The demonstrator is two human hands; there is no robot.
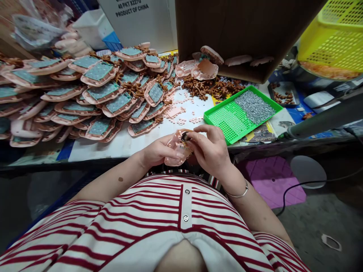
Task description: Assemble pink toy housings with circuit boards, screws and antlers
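My left hand point(159, 151) holds a pink plastic shell point(176, 151) from below, just over the near edge of the white table point(119, 145). My right hand point(210, 149) pinches a small dark part point(185, 136) against the top of that shell, fingers curled around it. Both hands meet close to my body, above my red-and-white striped shirt. A silver bangle sits on my right wrist. The underside of the shell is hidden by my fingers.
A large heap of pink shells with teal circuit boards point(85, 94) covers the left of the table. A green tray point(241, 113) holds small metal screws. Brown cord pieces point(210, 87) lie behind it. A cardboard box point(244, 34) and a yellow basket point(334, 37) stand at the right.
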